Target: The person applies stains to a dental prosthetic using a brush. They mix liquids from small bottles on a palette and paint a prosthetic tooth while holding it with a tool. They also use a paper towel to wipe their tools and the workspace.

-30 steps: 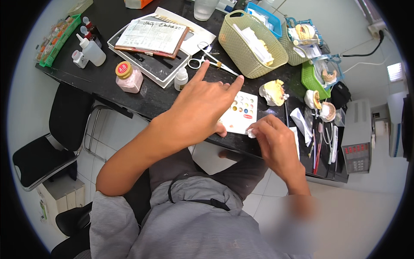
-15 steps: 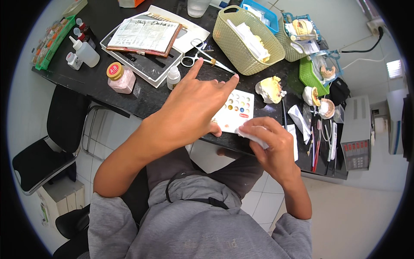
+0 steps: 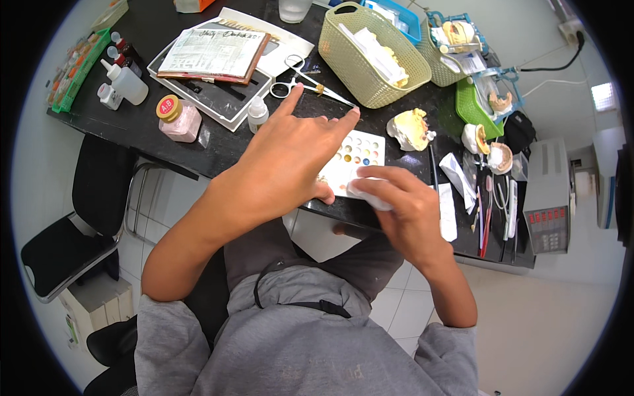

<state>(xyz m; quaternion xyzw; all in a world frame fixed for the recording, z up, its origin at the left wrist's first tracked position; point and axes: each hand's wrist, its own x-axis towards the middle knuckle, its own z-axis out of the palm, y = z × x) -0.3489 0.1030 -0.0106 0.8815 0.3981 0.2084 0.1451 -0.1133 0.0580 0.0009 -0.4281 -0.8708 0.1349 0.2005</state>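
A small white palette (image 3: 339, 177) with rows of coloured wells lies at the table's front edge. Over its left side is my left hand (image 3: 285, 158), index and little fingers stretched out, the middle ones bent, the thumb down by the near edge. A folded white tissue (image 3: 371, 191) is pinched in my right hand (image 3: 411, 212), pressed to the palette's lower right part. Beyond my left fingertips lie scissor-handled forceps (image 3: 320, 88). To the right of the palette stands a yellow and white dental model (image 3: 410, 129).
Farther back stands a beige basket (image 3: 370, 59) of white packets. A notebook (image 3: 212, 56) rests on a tray at left, near a pink powder jar (image 3: 179, 119) and a small white bottle (image 3: 257, 115). Brushes and tools (image 3: 489, 214) lie at right, below a green basket (image 3: 474, 111).
My right hand has moved slightly left and up with the tissue, farther onto the palette. The left hand stays almost in place. The whole view has shifted slightly.
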